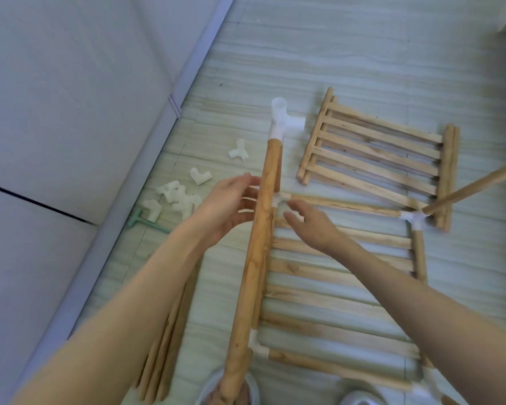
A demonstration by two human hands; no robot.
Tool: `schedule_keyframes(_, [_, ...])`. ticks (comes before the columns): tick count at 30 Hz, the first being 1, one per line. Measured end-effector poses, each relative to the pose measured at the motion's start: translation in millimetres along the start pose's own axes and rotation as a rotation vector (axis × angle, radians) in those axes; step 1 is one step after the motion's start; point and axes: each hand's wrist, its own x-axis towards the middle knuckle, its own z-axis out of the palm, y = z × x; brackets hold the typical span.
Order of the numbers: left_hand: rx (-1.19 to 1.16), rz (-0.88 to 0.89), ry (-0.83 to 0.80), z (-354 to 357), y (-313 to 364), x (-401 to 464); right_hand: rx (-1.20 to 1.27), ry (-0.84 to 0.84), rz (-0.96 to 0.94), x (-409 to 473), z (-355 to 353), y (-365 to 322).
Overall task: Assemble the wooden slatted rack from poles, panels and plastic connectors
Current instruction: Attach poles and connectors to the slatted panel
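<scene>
Two hands work at one joint of the half-built rack, which lies on the floor near the wall. The left hand (231, 206) is spread with straight fingers just behind the upright pole (256, 252), steadying it rather than gripping. The right hand (307, 223) reaches with loose, parted fingers to the white corner connector (279, 200) where that pole meets the slatted panel (339, 287); it clasps nothing that I can see. On the pole's top sits another connector (285, 121) with open sockets. A second panel (374, 153) lies further off, spare connectors (178, 197) are heaped toward the wall, and spare poles (164, 346) lie along the panel's left side.

To seat this joint well, I judge the pole should be held square to the panel while the connector is pressed straight along the socket, not twisted; a tilt would likely strain the plastic. The other raised pole (473, 188) at the far corner may sway, so pressure should be gentle.
</scene>
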Motion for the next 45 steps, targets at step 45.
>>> schedule_keyframes(45, [0.242,0.639,0.397,-34.1,-43.6,-145.7,-0.31,-0.017,-0.079,-185.3,-40.4,-95.1])
